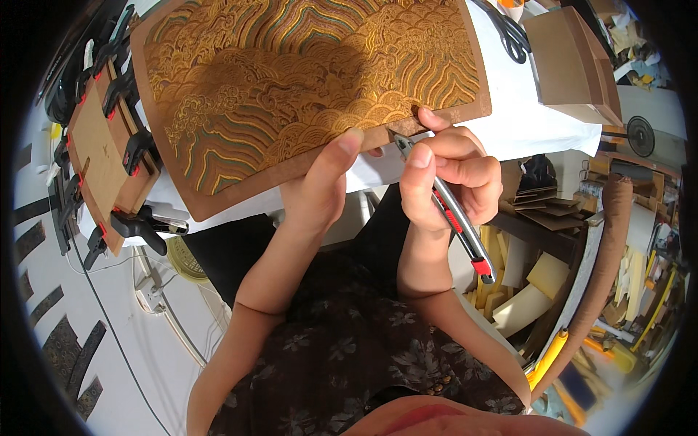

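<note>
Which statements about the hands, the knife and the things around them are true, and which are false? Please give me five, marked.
1. The right hand holds a utility knife. True.
2. The left hand is clear of the patterned panel. False: its thumb rests on the panel's brown border.
3. The knife's tip is at the panel's near border. True.
4. The cardboard box is left of the panel. False: it is to the right.
5. Black clamps grip brown boards left of the panel. True.
</note>
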A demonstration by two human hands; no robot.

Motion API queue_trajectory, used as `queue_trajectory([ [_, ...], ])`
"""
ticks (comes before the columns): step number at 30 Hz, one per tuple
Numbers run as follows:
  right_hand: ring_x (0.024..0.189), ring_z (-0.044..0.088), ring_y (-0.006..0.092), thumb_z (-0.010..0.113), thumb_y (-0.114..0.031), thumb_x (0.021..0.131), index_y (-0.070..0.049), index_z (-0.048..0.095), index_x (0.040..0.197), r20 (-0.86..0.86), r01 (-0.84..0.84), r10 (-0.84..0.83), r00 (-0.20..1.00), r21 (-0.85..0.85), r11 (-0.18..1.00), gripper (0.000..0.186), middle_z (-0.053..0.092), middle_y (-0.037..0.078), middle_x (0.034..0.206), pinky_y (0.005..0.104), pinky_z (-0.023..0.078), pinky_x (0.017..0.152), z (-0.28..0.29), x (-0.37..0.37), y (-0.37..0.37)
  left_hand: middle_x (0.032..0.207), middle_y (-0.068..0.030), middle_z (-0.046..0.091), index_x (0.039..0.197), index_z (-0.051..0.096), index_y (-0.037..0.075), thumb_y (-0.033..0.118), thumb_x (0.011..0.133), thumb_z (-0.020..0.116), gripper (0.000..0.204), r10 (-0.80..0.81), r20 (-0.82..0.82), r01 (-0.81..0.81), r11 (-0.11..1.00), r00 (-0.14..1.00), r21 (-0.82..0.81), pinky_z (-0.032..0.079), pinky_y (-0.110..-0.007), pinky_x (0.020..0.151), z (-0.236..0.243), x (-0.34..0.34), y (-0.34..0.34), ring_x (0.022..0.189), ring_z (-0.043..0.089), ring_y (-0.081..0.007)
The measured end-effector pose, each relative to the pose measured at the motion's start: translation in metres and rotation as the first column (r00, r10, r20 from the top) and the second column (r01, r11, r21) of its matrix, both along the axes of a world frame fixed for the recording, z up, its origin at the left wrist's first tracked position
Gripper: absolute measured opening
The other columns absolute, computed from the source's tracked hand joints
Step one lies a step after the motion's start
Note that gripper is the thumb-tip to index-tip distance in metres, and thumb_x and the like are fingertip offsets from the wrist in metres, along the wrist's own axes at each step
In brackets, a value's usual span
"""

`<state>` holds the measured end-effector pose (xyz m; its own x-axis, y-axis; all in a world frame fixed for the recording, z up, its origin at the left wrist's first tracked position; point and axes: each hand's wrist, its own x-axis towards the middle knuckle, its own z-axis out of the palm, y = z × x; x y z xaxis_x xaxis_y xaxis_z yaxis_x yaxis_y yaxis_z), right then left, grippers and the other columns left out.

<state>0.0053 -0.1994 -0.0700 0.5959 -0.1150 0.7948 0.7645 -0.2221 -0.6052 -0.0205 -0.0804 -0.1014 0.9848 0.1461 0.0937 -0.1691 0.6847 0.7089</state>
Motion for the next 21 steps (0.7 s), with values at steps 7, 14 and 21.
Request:
queue_trajectory([
  [7, 0.062, 0.066, 0.0198, 0.071, 0.001, 0.076, -0.005, 0.044, 0.067, 0.013, 0.068, -0.067, 0.998, -0.032, 0.997, 0.03, 0.063, 0.011, 0.061, 0.0374, 0.059, 0.071, 0.001, 0.001, 0.002, 0.11, -0.0065, 0.058, 0.119, 0.051, 0.004, 0.011, 0.085, 0.055, 0.035, 0.001, 0.012, -0.001, 1.0, 1.0, 0.019, 0.049, -0.041, 0.076, 0.001, 0.0, -0.001, 0.099, 0.057, -0.0229],
  [14, 0.064, 0.067, 0.0212, 0.071, 0.001, 0.077, -0.005, 0.044, 0.067, -0.017, -0.013, 0.012, 1.0, -0.027, 1.0, 0.029, 0.063, 0.01, 0.061, 0.0378, 0.059, 0.071, 0.001, -0.001, -0.001, 0.104, -0.0065, 0.059, 0.114, 0.053, 0.003, 0.008, 0.085, 0.057, 0.03, 0.035, -0.022, -0.036, 0.999, 0.999, -0.039, 0.049, -0.038, 0.075, -0.006, 0.0, 0.0, 0.094, 0.058, -0.0212],
  [21, 0.062, 0.066, 0.0205, 0.071, 0.001, 0.076, -0.005, 0.044, 0.067, 0.019, 0.055, -0.055, 0.998, -0.015, 0.998, 0.029, 0.063, 0.011, 0.061, 0.0382, 0.059, 0.072, -0.001, 0.002, 0.001, 0.096, -0.0062, 0.061, 0.105, 0.057, 0.002, 0.002, 0.083, 0.061, 0.023, 0.025, -0.063, -0.032, 0.993, 0.998, -0.116, 0.051, -0.033, 0.076, 0.009, 0.002, -0.003, 0.086, 0.06, -0.0179],
])
